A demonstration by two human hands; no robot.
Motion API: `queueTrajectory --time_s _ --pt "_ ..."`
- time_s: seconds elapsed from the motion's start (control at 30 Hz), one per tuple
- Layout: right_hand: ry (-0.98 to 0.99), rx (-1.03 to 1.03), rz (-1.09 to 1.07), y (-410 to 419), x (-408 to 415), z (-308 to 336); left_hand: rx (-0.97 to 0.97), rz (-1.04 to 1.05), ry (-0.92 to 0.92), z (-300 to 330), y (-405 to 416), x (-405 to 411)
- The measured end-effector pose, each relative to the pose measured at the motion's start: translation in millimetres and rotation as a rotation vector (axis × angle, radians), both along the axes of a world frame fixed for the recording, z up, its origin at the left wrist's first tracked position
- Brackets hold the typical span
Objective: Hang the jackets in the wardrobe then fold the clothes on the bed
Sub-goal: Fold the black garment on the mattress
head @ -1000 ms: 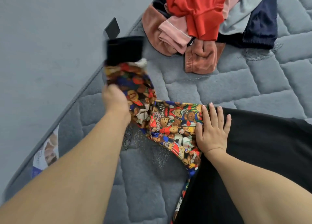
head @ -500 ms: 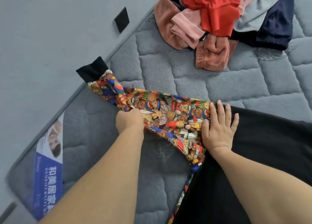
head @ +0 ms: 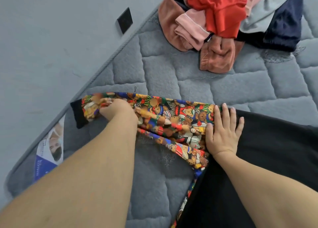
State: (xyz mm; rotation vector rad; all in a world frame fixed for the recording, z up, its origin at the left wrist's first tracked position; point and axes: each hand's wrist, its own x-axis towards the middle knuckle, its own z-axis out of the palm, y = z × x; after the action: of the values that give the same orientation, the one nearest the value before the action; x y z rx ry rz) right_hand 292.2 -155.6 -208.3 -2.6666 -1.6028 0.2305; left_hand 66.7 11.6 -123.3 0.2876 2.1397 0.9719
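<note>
The left hand (head: 118, 110) is reaching forward with a straight arm, fingers curled and gripping the teddy-bear sleeve (head: 165, 117) near its black cuff (head: 78, 114). The right hand (head: 223, 133) is lying flat, fingers spread and released, pressing where the sleeve is meeting the black garment (head: 275, 150). Both are lying on the bed (head: 223, 90), well apart from the pile of clothes (head: 223, 18).

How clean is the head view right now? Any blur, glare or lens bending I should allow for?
Head view: light is soft and even, no glare, only faint shadow under the arms. The left hand and the printed sleeve it grips look slightly smeared; the right hand is sharper. Wide-angle bending curves the mattress edge and swells the forearms near the bottom.
</note>
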Motion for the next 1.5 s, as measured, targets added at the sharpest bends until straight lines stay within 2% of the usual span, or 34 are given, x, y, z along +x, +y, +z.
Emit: queueTrajectory --time_s 0.1,0.17,0.27,0.33,0.37,0.43,0.47,0.5,0.53,0.57,0.6,0.63,0.67,0.73,0.8,0.83,0.93,1.0,1.07,1.13,1.17,1.2,1.27,1.33,1.4,1.5 --pt "0.005 -0.007 0.001 -1 0 1 0.305 -0.129 0.061 20 16 19" --pt "0.007 -0.013 -0.002 -2 -1 2 0.381 -0.090 0.072 28 22 24" --pt "0.005 -0.014 0.000 -1 0 1 0.218 0.118 -0.172 20 35 1" --pt "0.005 -0.013 -0.002 -2 2 1 0.070 0.103 -0.300 17 37 -19" --pt "0.008 -0.013 -0.008 -2 1 1 0.010 0.082 -0.275 17 36 -26" --pt "0.012 -0.004 -0.017 -2 0 2 -0.037 0.163 -0.079 14 30 -34" --pt "0.012 0.002 -0.019 -2 0 2 -0.076 0.167 0.118 12 25 -37" --pt "0.014 0.003 -0.019 -2 0 2 -0.122 0.092 0.400 13 17 -35" --pt "0.020 0.004 -0.018 -1 0 3 -0.107 -0.069 0.684 14 10 -32" --pt "0.025 0.006 -0.016 -1 0 3 -0.010 -0.330 0.917 11 4 -28" --pt "0.022 0.008 -0.013 0 0 4 0.112 -0.636 1.060 8 1 -21" --pt "0.015 0.008 -0.009 1 0 3 0.183 -0.923 1.118 4 1 -13" --pt "0.011 0.009 -0.007 1 0 3 0.158 -1.164 1.124 0 2 -6" --pt "0.014 0.026 -0.012 0 0 1 -0.079 -1.454 1.109 -13 5 -1" --pt "0.012 0.038 -0.012 0 0 -1 -0.250 -1.531 1.145 -23 13 -5" --pt "0.017 0.048 -0.012 1 1 -2 -0.267 -1.549 1.201 -25 17 -7" --pt "0.069 0.146 -0.018 -2 4 -4 -0.036 -1.492 1.400 -20 33 6" --pt "0.107 0.223 -0.014 -4 6 -6 0.079 -1.348 1.389 -18 39 21" --pt "0.102 0.241 -0.008 -3 6 -10 0.164 -1.225 1.291 -20 26 35" --pt "0.070 0.225 -0.015 -4 7 -14 0.308 -1.305 1.175 -28 -17 47" --pt "0.063 0.210 -0.012 -4 6 -15 0.350 -1.464 1.098 -33 -49 47" --pt "0.058 0.198 -0.007 -4 7 -14 0.316 -1.661 1.012 -38 -82 43" --pt "0.053 0.167 -0.007 -3 8 -13 0.051 -1.959 0.978 -47 -131 24" --pt "0.047 0.157 -0.003 -3 7 -13 -0.162 -1.974 1.001 -59 -150 1" --pt "0.044 0.164 0.001 -3 6 -14 -0.277 -1.945 0.971 -63 -145 -4" --pt "0.063 0.179 0.001 -2 7 -11 -0.476 -1.892 0.921 -60 -136 23"
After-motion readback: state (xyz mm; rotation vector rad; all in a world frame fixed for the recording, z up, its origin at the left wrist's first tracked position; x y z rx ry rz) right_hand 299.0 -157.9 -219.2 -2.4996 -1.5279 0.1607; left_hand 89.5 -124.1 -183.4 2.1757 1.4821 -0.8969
